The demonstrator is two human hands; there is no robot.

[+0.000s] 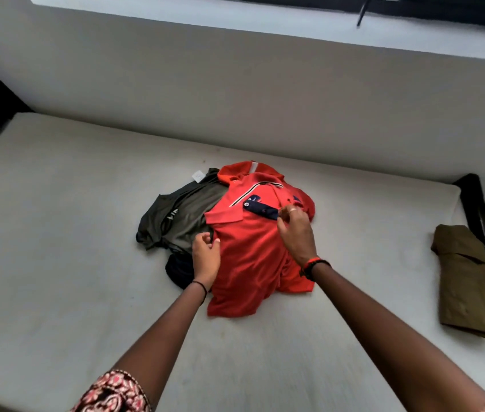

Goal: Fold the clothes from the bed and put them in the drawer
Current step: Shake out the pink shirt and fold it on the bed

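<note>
a red polo shirt (250, 257) is laid front-up near the middle of a pale mattress (57, 233), on top of a loose heap of clothes. its collar is turned toward the wall and its hem toward the person. the navy button placket (262, 208) is seen lying open below the collar.

the 2 hands are placed on this shirt. the right hand (294, 233) is set on the chest area, and the fabric at the lower end of the placket is pinched between its thumb and fingertips. a ring is worn on 1 finger, and a red and black bracelet (314, 267) on the wrist. the left hand (205, 254) is held at the shirt's left edge, just under the collar point, with fingers curled. whether cloth is caught in them cannot be told. a thin black thread (201, 288) is worn on that wrist.

an olive-grey t-shirt (184, 215) with a white label (198, 175) is crumpled under the polo's left side, and a dark garment (178, 272) is partly covered just beside the left hand. a folded olive-brown garment (467, 281) is laid well apart at the mattress's right edge, beside the black bed frame (479, 209).
</note>
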